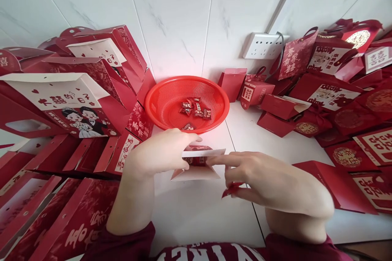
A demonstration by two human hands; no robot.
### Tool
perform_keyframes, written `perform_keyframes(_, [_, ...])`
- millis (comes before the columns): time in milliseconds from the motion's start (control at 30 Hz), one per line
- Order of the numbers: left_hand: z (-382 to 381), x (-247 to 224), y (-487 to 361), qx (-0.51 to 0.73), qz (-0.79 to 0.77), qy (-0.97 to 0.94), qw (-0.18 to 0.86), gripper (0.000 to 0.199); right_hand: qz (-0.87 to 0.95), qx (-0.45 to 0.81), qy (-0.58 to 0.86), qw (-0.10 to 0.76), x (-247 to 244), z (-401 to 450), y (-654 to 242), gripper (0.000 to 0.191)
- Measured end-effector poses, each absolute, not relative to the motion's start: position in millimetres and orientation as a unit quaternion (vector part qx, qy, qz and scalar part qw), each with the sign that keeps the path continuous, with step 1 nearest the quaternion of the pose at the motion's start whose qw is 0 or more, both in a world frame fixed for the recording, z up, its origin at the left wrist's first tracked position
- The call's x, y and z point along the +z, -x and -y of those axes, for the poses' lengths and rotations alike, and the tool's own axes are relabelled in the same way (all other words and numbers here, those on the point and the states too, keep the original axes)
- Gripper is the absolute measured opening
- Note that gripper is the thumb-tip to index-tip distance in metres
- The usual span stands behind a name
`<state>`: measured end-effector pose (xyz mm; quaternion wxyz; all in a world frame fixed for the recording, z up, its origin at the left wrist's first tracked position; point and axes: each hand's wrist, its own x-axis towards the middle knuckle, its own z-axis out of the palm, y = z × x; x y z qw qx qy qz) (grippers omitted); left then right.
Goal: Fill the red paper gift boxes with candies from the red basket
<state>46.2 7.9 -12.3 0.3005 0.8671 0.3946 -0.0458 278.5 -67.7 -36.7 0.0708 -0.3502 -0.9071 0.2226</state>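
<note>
A small open candy box (196,173) stands on the white surface at the centre, its pale flaps parted and wrapped sweets showing inside. My left hand (162,151) grips its left side, thumb in front and fingers behind. At the box's right edge are the index and middle fingertips of my right hand (257,173). Tucked in the lower fingers of that hand is a strip of red ribbon (233,189). Just beyond the box sits a red plastic basket (159,104) with several wrapped sweets (197,108) on its bottom.
Red and white gift boxes (76,106) stand crowded in rows on the left. More red boxes (333,91), some tied with ribbon, are piled on the right. A white power strip (263,45) is on the tiled wall (174,16) behind the basket.
</note>
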Motion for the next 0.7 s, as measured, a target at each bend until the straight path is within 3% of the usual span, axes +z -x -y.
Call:
perform_keyframes(333, [-17,-13,-38,-0.069,-0.435,-0.856,0.271,0.069,0.876,0.325,0.353,0.056,-25,56,-297,0.013])
perform_keyframes(500, [-18,-11,-39,-0.069,-0.425,-0.85,0.303,0.068,0.812,0.428,0.388,0.088,-24,47,-297,0.015])
perform_keyframes(700, [-19,-9,-42,-0.076,-0.421,-0.846,0.319,0.062,0.778,0.417,0.454,0.121,-26,44,-287,0.013])
